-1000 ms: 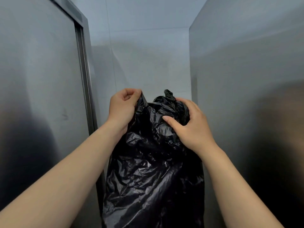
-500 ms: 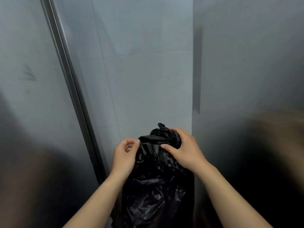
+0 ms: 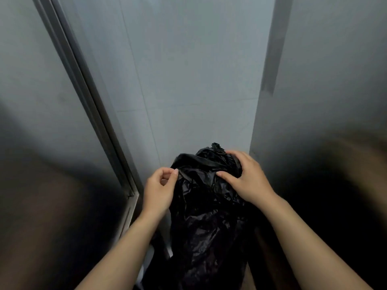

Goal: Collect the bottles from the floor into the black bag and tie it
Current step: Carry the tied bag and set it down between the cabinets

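Note:
A full black bag (image 3: 207,222) of crinkled plastic stands upright in front of me, low in the middle of the view. Its top is bunched, with a twisted tuft sticking up at the far side. My left hand (image 3: 160,189) pinches a fold of the bag's top edge on the left. My right hand (image 3: 245,178) lies over the gathered top on the right, fingers curled into the plastic. No bottles show; what is inside the bag is hidden.
A brushed metal panel with a vertical frame strip (image 3: 88,105) rises on the left. A second metal panel (image 3: 326,101) stands close on the right. Between them is a pale tiled wall (image 3: 188,80). The space is narrow.
The view has tilted, so the bag and both hands sit lower in the frame. My left hand has shifted from a loose fist beside the top to a pinch on its edge.

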`<state>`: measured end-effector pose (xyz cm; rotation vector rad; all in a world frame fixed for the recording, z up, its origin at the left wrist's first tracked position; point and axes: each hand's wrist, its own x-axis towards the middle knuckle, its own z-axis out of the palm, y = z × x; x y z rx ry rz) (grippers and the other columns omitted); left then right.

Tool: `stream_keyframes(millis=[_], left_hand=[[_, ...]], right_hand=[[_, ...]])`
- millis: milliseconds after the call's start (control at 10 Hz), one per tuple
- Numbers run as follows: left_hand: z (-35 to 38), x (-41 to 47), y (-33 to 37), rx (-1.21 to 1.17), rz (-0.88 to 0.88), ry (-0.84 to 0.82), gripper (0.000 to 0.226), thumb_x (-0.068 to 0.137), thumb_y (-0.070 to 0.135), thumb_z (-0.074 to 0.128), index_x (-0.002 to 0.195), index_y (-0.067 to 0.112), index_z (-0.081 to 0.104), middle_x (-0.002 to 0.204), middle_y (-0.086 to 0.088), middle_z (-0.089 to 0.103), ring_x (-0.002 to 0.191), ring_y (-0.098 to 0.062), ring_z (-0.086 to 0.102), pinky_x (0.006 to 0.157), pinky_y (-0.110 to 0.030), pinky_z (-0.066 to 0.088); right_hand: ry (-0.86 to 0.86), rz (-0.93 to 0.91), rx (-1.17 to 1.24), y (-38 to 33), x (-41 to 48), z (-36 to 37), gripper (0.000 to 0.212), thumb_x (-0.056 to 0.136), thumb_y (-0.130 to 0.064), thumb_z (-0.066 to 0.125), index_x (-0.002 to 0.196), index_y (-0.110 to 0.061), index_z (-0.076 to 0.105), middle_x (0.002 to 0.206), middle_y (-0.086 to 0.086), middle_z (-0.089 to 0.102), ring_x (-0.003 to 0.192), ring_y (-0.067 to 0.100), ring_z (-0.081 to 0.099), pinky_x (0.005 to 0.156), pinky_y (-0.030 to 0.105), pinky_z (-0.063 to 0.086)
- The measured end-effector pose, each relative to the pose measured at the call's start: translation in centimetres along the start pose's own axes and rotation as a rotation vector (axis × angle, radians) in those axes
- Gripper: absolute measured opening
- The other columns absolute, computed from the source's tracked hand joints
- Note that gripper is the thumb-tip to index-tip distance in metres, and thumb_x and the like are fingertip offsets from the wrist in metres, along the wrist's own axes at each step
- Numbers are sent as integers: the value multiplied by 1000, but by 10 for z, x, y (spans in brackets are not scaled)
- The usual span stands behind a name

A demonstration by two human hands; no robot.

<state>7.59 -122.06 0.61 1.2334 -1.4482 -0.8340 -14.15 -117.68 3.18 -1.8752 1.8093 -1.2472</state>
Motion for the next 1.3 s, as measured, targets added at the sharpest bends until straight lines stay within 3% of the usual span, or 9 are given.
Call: stream_keyframes(millis=[100, 200, 300, 400, 500, 600, 700, 1000, 1300], left_hand=[[2, -26, -39, 94, -46, -29, 13, 84, 34, 63, 72, 33, 62, 68, 11, 66, 68, -1, 61, 62, -11, 43], [4, -48, -69, 148, -106, -74, 11, 85, 29, 63, 74, 30, 62, 75, 4, 68, 75, -8, 64, 70, -27, 50], [5, -65, -94, 208, -161, -69, 8, 85, 24, 64, 90, 30, 61, 99, 3, 64, 95, -13, 62, 86, -32, 50], [5, -75, -111, 260, -137, -35, 42, 83, 32, 64, 123, 32, 52, 126, 11, 50, 116, -2, 48, 98, -17, 37], [12, -78, -125, 299, -113, -167, 50, 85, 37, 61, 132, 38, 45, 138, 16, 38, 125, 7, 31, 98, -4, 20], [19, -92, -147, 408, -244, -403, 51, 88, 33, 59, 136, 27, 44, 151, -1, 31, 137, -10, 28, 109, -16, 19], [16, -112, -162, 451, -336, -475, 56, 89, 34, 58, 141, 24, 39, 154, -5, 26, 141, -17, 25, 113, -24, 17], [5, -110, -148, 483, -273, -375, 59, 86, 43, 58, 140, 30, 38, 152, 0, 31, 140, -15, 27, 114, -28, 21], [-13, -107, -100, 513, -152, -334, 60, 86, 45, 57, 139, 26, 39, 147, 1, 40, 135, -13, 35, 109, -22, 24]], right_hand=[[-90, 65, -45, 32, -22, 23, 52, 77, -37, 72, 123, -27, 50, 118, -6, 55, 108, 9, 52, 90, 18, 35], [-190, 94, -85, 54, -38, 46, 53, 78, -38, 71, 125, -28, 48, 120, -4, 55, 111, 14, 52, 91, 22, 38], [-272, 108, -119, 69, -51, 66, 54, 79, -40, 69, 127, -28, 46, 122, -2, 54, 114, 16, 51, 93, 26, 40], [-333, 111, -150, 81, -61, 81, 55, 80, -41, 68, 129, -28, 45, 121, -2, 53, 112, 16, 51, 91, 26, 40], [-375, 138, -161, 92, -71, 97, 56, 81, -40, 67, 129, -27, 44, 116, -1, 51, 108, 19, 53, 88, 28, 43], [-517, 174, -206, 102, -86, 115, 62, 85, -38, 63, 138, -27, 34, 125, 3, 43, 114, 22, 49, 92, 31, 44], [-650, 219, -271, 106, -98, 128, 70, 87, -38, 59, 145, -30, 21, 142, 5, 30, 127, 26, 38, 103, 38, 40], [-636, 198, -386, 100, -92, 132, 79, 84, -53, 55, 146, -33, 11, 151, 3, 18, 134, 29, 27, 102, 53, 35], [-445, 169, -348, 65, -93, 92, 76, 84, -55, 54, 144, -18, 26, 152, 5, 24, 136, 26, 29, 107, 43, 34]])
